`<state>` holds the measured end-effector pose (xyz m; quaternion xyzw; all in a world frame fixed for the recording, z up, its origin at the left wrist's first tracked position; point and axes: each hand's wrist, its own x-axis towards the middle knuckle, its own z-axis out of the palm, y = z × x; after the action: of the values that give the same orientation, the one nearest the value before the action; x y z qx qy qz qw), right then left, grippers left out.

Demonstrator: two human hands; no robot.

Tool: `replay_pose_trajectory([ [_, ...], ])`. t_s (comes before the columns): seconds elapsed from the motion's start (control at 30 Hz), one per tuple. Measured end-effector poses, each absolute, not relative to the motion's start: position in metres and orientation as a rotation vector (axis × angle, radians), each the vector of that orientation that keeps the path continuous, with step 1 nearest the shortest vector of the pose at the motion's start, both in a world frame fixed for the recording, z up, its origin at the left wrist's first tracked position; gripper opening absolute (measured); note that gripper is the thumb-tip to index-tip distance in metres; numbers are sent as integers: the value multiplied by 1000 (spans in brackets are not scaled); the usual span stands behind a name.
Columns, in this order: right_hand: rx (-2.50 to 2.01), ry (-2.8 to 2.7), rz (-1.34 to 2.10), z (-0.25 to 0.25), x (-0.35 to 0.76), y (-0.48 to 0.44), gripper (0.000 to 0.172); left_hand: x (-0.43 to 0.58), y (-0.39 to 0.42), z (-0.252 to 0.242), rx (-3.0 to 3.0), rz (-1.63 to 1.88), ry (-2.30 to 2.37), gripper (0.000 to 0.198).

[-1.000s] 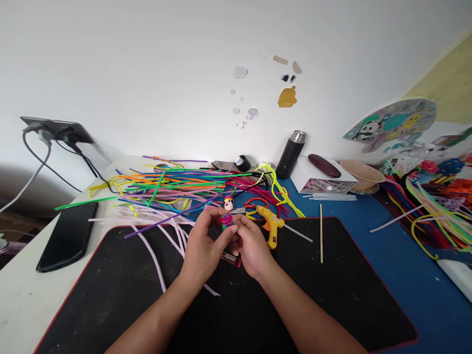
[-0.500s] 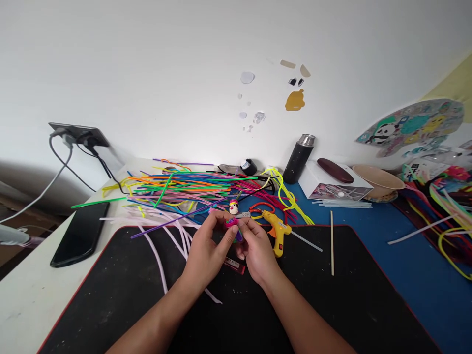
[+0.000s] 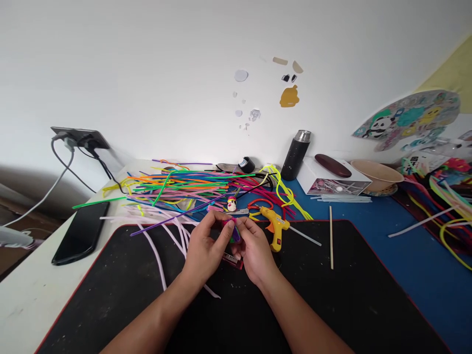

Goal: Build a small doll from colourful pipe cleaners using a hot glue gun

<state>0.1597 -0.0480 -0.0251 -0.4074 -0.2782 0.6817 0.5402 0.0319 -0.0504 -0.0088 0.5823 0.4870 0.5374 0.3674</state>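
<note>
Between the fingertips of both hands is a small fuzzy piece in pink, purple and green, which looks like bent pipe cleaners; fingers cover much of it. My left hand pinches it from the left, thumb on top. From the right, my right hand grips it with thumb and fingers closed. Just beyond the fingertips sits a small white figure head with a red and yellow top. A yellow glue gun lies right of my right hand, near orange-red-handled scissors. Beneath the hands lies a red packet.
A heap of colourful pipe cleaners spreads behind the black mat. A phone lies at left, a wooden stick at right. Further back stand a black flask, a white box and a beige bowl.
The view has shifted slightly. Both hands stay closed on the fuzzy piece, and its pink part is now more covered by my fingers. The figure head shows a little further clear of them.
</note>
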Motion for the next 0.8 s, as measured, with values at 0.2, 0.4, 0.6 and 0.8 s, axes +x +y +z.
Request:
replay_pose_trajectory([
  [0.2,-970,-664,1595,-23,162,-46,47,35,-51,-4,1463,1348,1200,17],
  [0.4,-1009,-661,1565,-24,165,-44,47,38,-51,-5,1474,1250,1183,38],
  [0.6,-1018,-790,1500,-25,169,-43,47,29,-43,-8,1308,1215,1036,35],
  [0.8,-1056,-995,1361,-22,174,-42,44,24,-40,-5,1284,1257,1082,35],
])
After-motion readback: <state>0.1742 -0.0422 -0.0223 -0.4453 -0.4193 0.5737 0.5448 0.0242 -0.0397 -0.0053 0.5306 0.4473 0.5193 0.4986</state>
